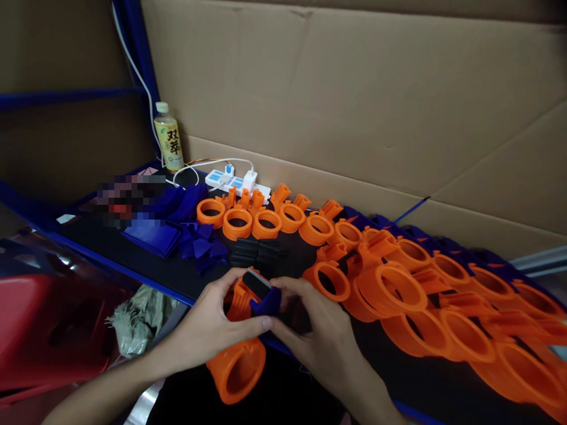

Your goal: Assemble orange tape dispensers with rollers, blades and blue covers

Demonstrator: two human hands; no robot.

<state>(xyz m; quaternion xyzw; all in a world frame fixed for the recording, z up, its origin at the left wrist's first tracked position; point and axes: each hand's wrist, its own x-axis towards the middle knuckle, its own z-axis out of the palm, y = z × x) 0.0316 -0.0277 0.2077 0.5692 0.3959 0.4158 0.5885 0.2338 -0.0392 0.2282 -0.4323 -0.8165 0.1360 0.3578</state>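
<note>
My left hand (218, 321) is wrapped round the upper part of an orange plastic ring piece (241, 372), whose round collar hangs below my wrist. At its top end sits a black block with a pale edge (256, 284). My right hand (316, 327) pinches a small blue plastic part (268, 302) against that end, beside the block. Both thumbs meet near the blue part. Just beyond my hands lies a bundle of black strips (254, 254), with a pile of blue plastic pieces (204, 245) to its left.
Many orange ring pieces (394, 286) stand in rows across the table's middle and right. Behind them is a white power strip (239, 182). A yellow-labelled bottle (169, 139) stands at the back left, before a cardboard wall (354, 77). A red plastic stool (48, 336) is at lower left.
</note>
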